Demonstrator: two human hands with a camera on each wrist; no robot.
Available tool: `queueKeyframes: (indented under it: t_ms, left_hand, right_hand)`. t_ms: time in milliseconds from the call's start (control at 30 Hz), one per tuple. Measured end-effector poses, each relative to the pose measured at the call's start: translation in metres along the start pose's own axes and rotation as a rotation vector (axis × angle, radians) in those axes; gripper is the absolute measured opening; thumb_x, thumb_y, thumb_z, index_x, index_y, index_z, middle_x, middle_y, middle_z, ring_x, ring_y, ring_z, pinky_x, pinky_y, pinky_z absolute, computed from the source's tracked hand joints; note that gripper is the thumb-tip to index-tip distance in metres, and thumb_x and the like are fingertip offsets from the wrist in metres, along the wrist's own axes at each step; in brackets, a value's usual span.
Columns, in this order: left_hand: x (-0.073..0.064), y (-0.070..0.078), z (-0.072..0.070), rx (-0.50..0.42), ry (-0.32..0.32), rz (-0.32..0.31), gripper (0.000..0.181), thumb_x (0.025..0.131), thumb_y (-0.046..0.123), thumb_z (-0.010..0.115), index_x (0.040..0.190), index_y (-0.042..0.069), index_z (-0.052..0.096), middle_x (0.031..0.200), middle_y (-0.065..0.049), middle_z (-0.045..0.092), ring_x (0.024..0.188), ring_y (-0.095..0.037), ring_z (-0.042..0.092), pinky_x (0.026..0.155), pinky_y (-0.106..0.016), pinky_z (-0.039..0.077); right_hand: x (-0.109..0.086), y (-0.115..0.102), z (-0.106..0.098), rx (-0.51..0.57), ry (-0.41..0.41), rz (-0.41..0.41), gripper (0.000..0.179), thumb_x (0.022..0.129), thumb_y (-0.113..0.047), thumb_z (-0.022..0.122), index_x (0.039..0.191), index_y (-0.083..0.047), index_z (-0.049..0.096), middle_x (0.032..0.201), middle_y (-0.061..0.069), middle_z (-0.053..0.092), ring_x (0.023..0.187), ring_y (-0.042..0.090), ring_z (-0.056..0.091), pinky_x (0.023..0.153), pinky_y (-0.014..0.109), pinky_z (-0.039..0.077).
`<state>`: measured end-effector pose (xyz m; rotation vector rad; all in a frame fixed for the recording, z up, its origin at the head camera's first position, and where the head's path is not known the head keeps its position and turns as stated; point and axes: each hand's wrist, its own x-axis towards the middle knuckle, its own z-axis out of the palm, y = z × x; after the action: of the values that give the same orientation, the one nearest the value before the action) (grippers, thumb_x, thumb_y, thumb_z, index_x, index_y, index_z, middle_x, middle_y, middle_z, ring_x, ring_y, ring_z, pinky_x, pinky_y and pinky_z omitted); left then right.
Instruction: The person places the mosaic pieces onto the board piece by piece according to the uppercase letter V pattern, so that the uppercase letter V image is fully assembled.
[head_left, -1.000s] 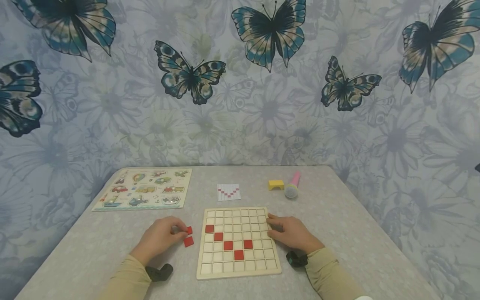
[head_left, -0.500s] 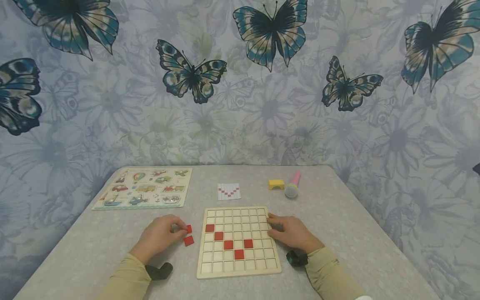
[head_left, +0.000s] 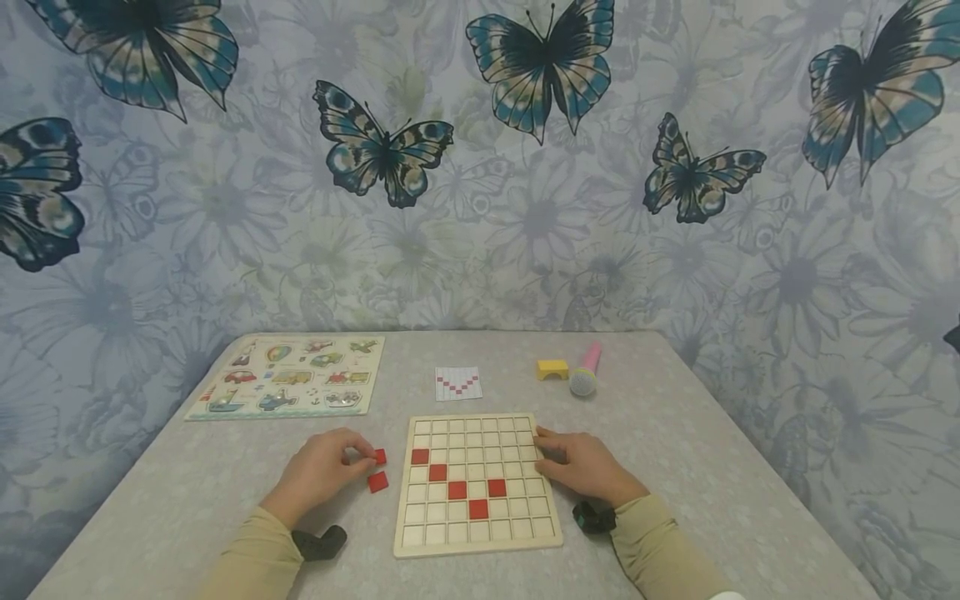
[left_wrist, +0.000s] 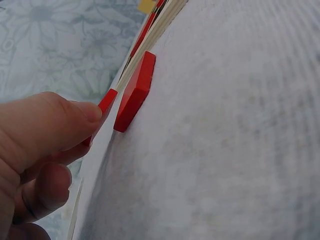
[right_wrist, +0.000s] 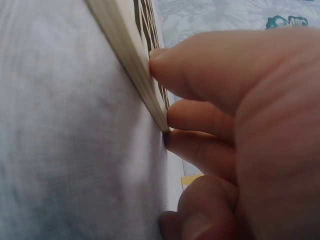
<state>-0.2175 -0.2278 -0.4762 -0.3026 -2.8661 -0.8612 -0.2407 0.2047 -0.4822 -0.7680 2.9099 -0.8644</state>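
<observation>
My left hand (head_left: 322, 467) pinches a small red square tile (head_left: 381, 457) between thumb and forefinger, left of the board. A second red tile (head_left: 378, 482) lies flat on the table just nearer me; the left wrist view shows this loose tile (left_wrist: 137, 92) right beside the pinched tile (left_wrist: 107, 102). The pale wooden grid board (head_left: 517, 528) has several red tiles (head_left: 457, 490) set in its cells, in a diagonal that turns up at the right. My right hand (head_left: 588, 467) rests thumb and fingertips on the board's right edge, its thumb (right_wrist: 175, 67) over the rim.
Behind the board lies a white pattern card (head_left: 458, 384) with a red V of squares. A picture puzzle board (head_left: 288, 377) lies at the back left. At the back right are a yellow arched block (head_left: 552, 370) and a pink toy microphone (head_left: 585, 375).
My left hand keeps its pinch on the red tile, which has shifted very slightly right. The right hand and the board stay in place.
</observation>
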Motion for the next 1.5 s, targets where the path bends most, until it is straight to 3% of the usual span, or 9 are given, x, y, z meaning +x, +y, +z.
queueKeyframes:
  t_ms: [533, 867, 1100, 1267, 1500]
  left_hand:
    - [-0.001, 0.002, -0.001, 0.010, 0.004, 0.021, 0.011, 0.084, 0.026, 0.086, 0.086, 0.030, 0.076, 0.093, 0.011, 0.072, 0.071, -0.008, 0.055, 0.061, -0.030, 0.045]
    - [-0.001, 0.008, 0.002, -0.038, 0.009, 0.022, 0.010, 0.084, 0.029, 0.086, 0.087, 0.030, 0.076, 0.094, 0.012, 0.072, 0.071, -0.008, 0.054, 0.062, -0.028, 0.043]
    - [-0.005, 0.036, 0.010, -0.155, 0.023, 0.096, 0.013, 0.084, 0.020, 0.086, 0.088, 0.030, 0.078, 0.094, 0.012, 0.071, 0.059, -0.007, 0.050, 0.053, -0.024, 0.042]
    - [-0.006, 0.060, 0.018, -0.191, -0.002, 0.196, 0.012, 0.086, 0.020, 0.084, 0.089, 0.030, 0.078, 0.094, 0.015, 0.070, 0.064, -0.004, 0.052, 0.058, -0.023, 0.044]
    - [0.003, 0.095, 0.035, -0.148, -0.084, 0.306, 0.011, 0.087, 0.022, 0.083, 0.090, 0.031, 0.077, 0.095, 0.020, 0.070, 0.068, 0.000, 0.053, 0.063, -0.022, 0.047]
  right_hand:
    - [0.000, 0.002, 0.002, 0.001, 0.006, -0.006, 0.047, 0.096, -0.035, 0.072, 0.136, -0.010, 0.067, 0.148, 0.007, 0.059, 0.137, 0.032, 0.055, 0.108, 0.053, 0.046]
    - [0.001, -0.001, 0.001, -0.013, 0.003, 0.010, 0.047, 0.096, -0.034, 0.072, 0.137, -0.010, 0.067, 0.149, 0.005, 0.058, 0.138, 0.032, 0.054, 0.109, 0.053, 0.045]
    - [0.001, 0.002, 0.001, -0.025, -0.003, 0.006, 0.047, 0.097, -0.034, 0.071, 0.137, -0.010, 0.067, 0.149, 0.006, 0.058, 0.137, 0.033, 0.055, 0.109, 0.054, 0.045]
    - [0.001, 0.001, -0.001, -0.025, 0.000, -0.007, 0.047, 0.097, -0.034, 0.072, 0.136, -0.009, 0.067, 0.149, 0.007, 0.058, 0.137, 0.033, 0.055, 0.108, 0.053, 0.046]
    - [0.001, -0.002, -0.004, -0.032, -0.011, -0.003, 0.044, 0.097, -0.031, 0.071, 0.135, -0.010, 0.068, 0.148, 0.007, 0.058, 0.127, 0.023, 0.063, 0.104, 0.051, 0.049]
